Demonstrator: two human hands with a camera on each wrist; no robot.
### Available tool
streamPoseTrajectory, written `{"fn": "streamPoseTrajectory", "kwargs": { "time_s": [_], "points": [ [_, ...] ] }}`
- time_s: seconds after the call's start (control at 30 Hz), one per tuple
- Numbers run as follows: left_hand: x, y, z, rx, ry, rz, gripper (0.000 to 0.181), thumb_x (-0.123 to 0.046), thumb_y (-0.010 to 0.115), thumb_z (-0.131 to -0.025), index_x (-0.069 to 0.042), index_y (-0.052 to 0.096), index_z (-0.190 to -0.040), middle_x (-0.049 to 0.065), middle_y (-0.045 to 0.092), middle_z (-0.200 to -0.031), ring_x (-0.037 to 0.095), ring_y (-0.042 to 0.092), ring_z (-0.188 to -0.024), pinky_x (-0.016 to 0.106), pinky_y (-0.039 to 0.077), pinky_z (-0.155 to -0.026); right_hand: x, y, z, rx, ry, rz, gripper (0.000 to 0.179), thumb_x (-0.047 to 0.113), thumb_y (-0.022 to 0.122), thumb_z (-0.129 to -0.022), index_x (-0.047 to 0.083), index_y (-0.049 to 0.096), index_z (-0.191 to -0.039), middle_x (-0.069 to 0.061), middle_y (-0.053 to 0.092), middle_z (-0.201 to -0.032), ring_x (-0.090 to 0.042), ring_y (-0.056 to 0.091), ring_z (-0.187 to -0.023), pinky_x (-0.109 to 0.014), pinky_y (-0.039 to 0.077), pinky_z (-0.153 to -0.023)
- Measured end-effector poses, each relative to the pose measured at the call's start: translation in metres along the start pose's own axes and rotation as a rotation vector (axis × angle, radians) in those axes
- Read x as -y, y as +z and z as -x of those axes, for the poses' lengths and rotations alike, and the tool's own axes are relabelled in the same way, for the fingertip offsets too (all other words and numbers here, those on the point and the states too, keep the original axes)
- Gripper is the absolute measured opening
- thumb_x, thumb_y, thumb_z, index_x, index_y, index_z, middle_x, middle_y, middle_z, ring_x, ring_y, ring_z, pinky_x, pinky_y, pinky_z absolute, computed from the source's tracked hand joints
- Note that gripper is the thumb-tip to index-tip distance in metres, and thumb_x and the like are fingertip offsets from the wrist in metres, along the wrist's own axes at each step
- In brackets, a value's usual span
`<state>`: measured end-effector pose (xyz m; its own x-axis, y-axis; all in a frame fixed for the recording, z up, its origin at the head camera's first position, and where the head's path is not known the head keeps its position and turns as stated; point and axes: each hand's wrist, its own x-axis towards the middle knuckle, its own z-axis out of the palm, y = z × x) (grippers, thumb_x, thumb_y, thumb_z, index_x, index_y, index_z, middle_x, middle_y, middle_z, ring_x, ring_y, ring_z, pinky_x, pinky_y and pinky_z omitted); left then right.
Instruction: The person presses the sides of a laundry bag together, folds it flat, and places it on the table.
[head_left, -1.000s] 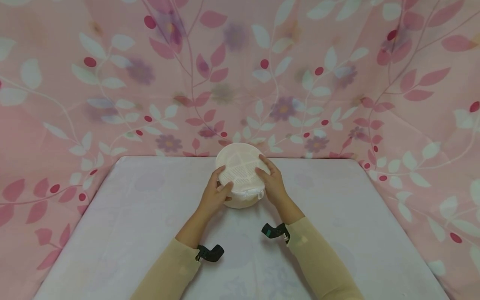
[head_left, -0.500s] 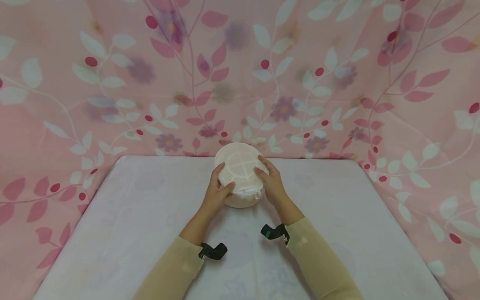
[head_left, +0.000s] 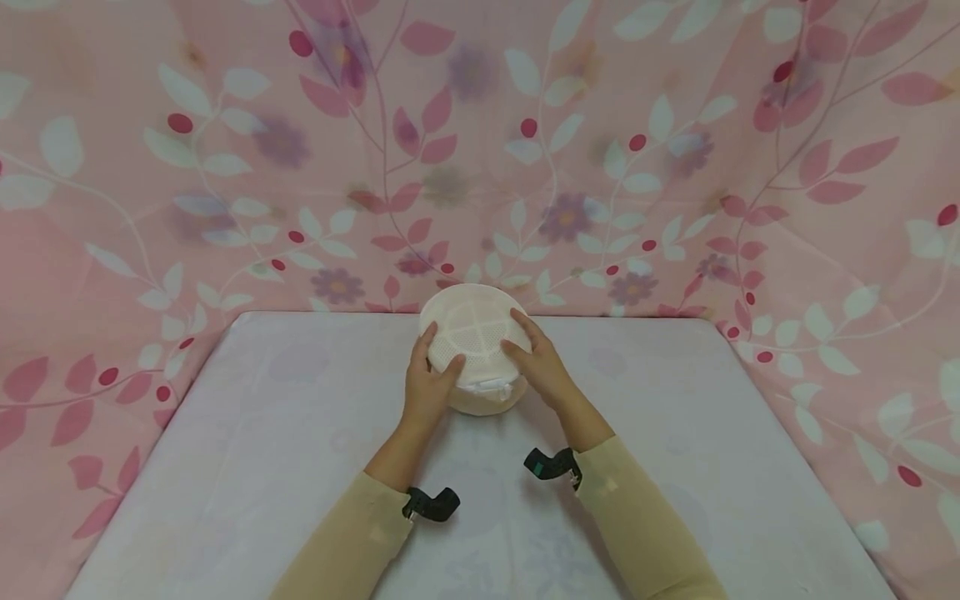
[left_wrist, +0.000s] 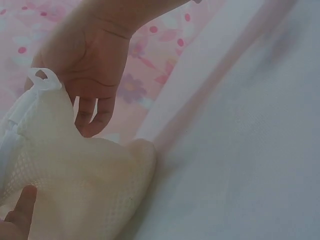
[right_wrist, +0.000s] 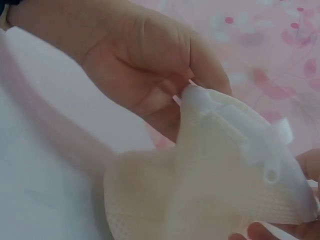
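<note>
Sleeves: long, beige, on both forearms (head_left: 352,542)
Wrist mounts: black strap-on camera clamps (head_left: 430,504), the right one with a green tint

Mesh pouch (head_left: 474,350) sits on table (head_left: 675,467), between both hands.

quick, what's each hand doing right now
Left hand: grip closed on the near left edge of the round mesh bag.
Right hand: grip closed on the bag's right side, fingers on top.

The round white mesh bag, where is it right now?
In the head view the round white mesh bag sits at the middle of the table's far edge, held between the left hand and the right hand.
</note>
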<state>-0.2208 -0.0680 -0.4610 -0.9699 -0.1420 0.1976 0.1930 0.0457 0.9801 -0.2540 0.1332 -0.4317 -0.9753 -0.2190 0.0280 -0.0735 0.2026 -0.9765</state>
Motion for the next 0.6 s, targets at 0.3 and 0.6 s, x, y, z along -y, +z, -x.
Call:
{"fn": "streamPoseTrajectory", "kwargs": {
  "time_s": [0.3, 0.6],
  "points": [
    [-0.0014, -0.0008, 0.0006, -0.018, -0.003, -0.041, 0.072, -0.006, 0.071, -0.091, -0.012, 0.036, -0.154, 0.017, 0.023, -0.162, 0.031, 0.022, -0.150, 0.046, 0.021, -0.120, 0.0009, 0.0012, 0.0020, 0.120, 0.081, -0.085, 0.073, 0.017, 0.058, -0.102, 0.028, 0.017, -0.161, -0.020, 0.021, -0.157, -0.023, 0.061, -0.087, -0.046, 0.058, -0.074],
    [-0.0024, 0.0021, 0.0025, -0.031, -0.072, -0.026, 0.071, -0.005, 0.071, -0.090, -0.008, 0.038, -0.153, 0.016, 0.027, -0.161, 0.029, 0.023, -0.150, 0.043, 0.021, -0.120, -0.0049, 0.0061, -0.0010, 0.094, 0.112, -0.375, 0.079, 0.002, 0.057, -0.098, 0.028, 0.016, -0.161, -0.016, 0.015, -0.160, -0.029, 0.058, -0.106, -0.036, 0.058, -0.077]
  ]
}}
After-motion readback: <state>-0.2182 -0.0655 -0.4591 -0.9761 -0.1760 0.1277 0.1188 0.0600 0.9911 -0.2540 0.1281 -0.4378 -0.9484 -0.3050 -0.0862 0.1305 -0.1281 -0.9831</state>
